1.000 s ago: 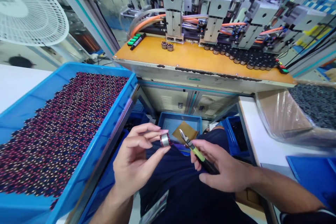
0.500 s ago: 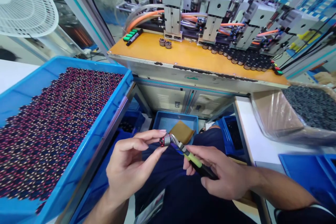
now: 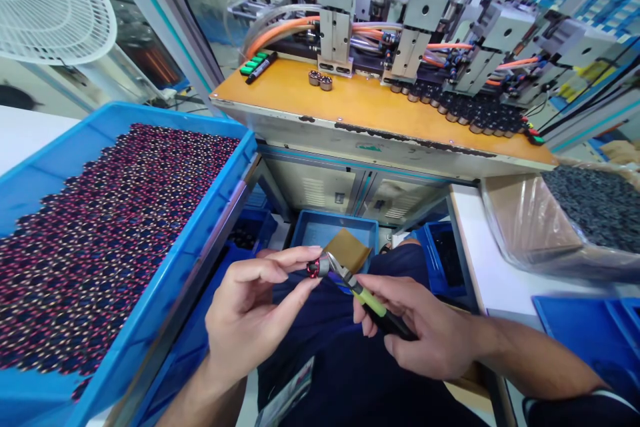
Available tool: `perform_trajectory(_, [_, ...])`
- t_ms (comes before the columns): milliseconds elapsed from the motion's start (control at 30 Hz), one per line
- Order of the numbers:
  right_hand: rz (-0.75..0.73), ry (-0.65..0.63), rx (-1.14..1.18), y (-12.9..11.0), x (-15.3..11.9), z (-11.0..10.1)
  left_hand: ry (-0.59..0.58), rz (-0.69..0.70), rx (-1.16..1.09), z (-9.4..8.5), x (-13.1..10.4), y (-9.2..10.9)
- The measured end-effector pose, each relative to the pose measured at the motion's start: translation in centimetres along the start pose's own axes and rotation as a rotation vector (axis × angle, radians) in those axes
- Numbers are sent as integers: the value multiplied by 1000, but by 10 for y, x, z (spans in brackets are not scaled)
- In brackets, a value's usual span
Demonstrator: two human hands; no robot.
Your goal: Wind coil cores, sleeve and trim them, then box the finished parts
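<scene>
Between thumb and fingers, my left hand [image 3: 255, 303] pinches a small wire-wound motor stator [image 3: 320, 267], a grey ring with red windings on the side toward the palm. My right hand [image 3: 425, 327] is wrapped round the handles of a pair of pliers [image 3: 373, 300] with lime-green and black grips. The slim metal jaws point up and left and meet the stator's right side. Whether the jaws grip anything there is too small to tell. Both hands are above my lap.
A blue crate [image 3: 250, 140] filled with rows of similar wound parts stands at the left. Ahead, a machine bench [image 3: 280, 90] carries markers [image 3: 257, 67] and several dark cylindrical parts [image 3: 465, 110]. A plastic-lined box [image 3: 520, 213] of dark pieces sits right. Below lies a blue tray [image 3: 313, 230] with brown card.
Both hands, with the stator and pliers, appear slightly farther right. The background has also shifted a little to the right. Both grips look the same.
</scene>
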State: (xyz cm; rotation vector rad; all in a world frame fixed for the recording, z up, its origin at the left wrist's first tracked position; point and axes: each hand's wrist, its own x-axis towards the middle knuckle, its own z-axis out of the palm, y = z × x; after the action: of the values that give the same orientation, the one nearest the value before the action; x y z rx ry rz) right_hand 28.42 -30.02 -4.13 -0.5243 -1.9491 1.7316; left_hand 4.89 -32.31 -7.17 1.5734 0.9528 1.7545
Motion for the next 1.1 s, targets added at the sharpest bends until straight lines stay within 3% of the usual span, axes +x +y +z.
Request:
perform_trajectory(300, [141,-19,99,-1,0,2,9,-13,-2,-1,0,0])
perform_trajectory(567, [295,42,-60,-3,3,0,33,-41,1,0,0,1])
perform_trajectory(733, [152,126,-367,-6,6,-10,75,-203,-130,-2,1,-1])
perform_trajectory(833, [49,208,-716,-17,22,-34,63,-434,-340,-2,0,-9])
perform_trajectory(933, [-30,413,-1065,-30,62,-80,59,-681,-488,-1,-3,-18])
perform_trajectory(1033, [155,611,-1363,-40,118,-136,68,-852,-563,0,-9,-23])
perform_trajectory(1100, [253,674,-1424,-40,154,-165,97,-879,-592,0,-15,-23])
